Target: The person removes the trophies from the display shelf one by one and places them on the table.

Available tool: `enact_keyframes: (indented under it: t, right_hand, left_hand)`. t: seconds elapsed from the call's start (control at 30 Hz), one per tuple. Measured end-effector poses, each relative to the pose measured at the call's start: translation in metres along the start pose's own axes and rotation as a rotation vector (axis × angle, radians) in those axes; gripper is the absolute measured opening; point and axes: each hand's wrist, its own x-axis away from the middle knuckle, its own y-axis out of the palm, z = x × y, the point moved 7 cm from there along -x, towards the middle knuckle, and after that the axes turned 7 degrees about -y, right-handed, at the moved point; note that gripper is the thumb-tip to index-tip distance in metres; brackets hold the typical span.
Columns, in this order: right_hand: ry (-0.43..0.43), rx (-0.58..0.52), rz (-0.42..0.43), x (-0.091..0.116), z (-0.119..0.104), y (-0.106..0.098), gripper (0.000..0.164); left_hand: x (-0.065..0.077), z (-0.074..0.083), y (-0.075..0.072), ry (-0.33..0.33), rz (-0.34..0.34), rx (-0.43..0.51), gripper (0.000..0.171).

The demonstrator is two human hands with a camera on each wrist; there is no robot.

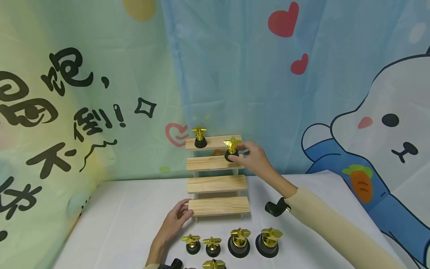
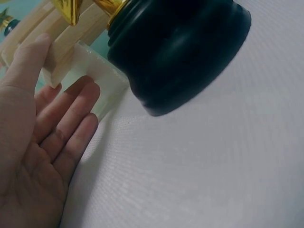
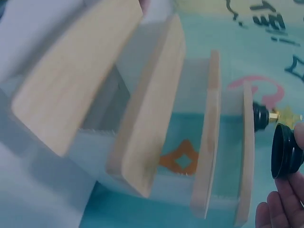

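Note:
My right hand (image 1: pixel 252 157) pinches the black base of a small gold star trophy (image 1: pixel 231 145) near the right end of the upper shelves. In the right wrist view the trophy's dark base (image 3: pixel 285 154) is tilted and apart from the top board. A similar star trophy (image 1: pixel 200 137) stands at the left of the top shelf. My left hand (image 1: pixel 174 221) holds the left end of the lowest board of the stepped wooden stand (image 1: pixel 218 206); in the left wrist view its thumb (image 2: pixel 29 61) lies against the board, the index finger partly hidden behind it.
Several gold star trophies with black bases, including a larger one (image 1: pixel 239 243), stand on the white tablecloth (image 1: pixel 134 209) before the stand. One at the bottom edge is cut off. A printed cloth backdrop (image 1: pixel 235 74) hangs behind the stand.

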Motion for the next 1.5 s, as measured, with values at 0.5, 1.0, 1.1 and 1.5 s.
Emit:
enact_keyframes:
  t: [0.5,1.0,1.1,1.5]
  right_hand:
    - [-0.060,-0.043,-0.082,0.052,-0.041,0.005,0.033]
    - [-0.107,-0.107,-0.148,0.104,-0.062,0.009,0.032]
    - [-0.107,-0.115,-0.149,0.113,-0.063,0.009,0.033]
    - [-0.088,-0.192,-0.195,0.144,-0.068,0.013,0.035]
  left_hand:
    - [-0.006,0.006,-0.006,0.014,0.017,-0.013,0.059]
    - [-0.006,0.002,-0.002,-0.003,0.018,-0.040,0.061]
    - [-0.007,0.004,-0.004,0.002,0.025,-0.041,0.059]
    - [-0.001,0.001,0.000,-0.022,0.004,-0.016,0.062]
